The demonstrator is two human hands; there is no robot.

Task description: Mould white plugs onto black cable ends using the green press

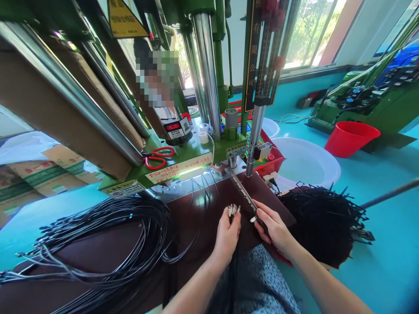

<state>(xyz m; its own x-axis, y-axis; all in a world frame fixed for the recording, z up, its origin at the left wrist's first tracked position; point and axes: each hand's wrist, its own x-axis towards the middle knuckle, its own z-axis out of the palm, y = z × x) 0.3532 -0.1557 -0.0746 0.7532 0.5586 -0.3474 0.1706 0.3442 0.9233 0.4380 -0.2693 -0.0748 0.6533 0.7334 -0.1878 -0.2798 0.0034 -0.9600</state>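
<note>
Head view: left hand [226,237] has its fingers curled tight round a small bunch of black cables with silver metal connector tips [233,210]. Tips poke up past the thumb; cable tails hang down toward the lap. Right hand [274,226], just to the right, has its fingers wrapped round the near, dark end of a long narrow slotted metal bar [242,191]. Bar slants far-left, its far end by the silver metal plate [178,188] at the foot of the green press with chrome columns [207,65]. The two hands are near each other, not touching, over the near edge of the dark brown bench [193,224].

Several thin grey cables [203,192] run from the plate onto the bench, left of the bar. Big loose coil of black cables [160,218] covers much of the bench at left. Red-handled scissors [157,158] lie on the press bed, far-left of the hands, above a pale strip with red handwriting [179,168].

Right side: dense heap of black strips [316,222] just past the bench, large round white basin [306,163] beyond it, red plastic bucket [352,138] farther right on the turquoise floor [376,174]. Printed cardboard boxes [49,174] far left.
</note>
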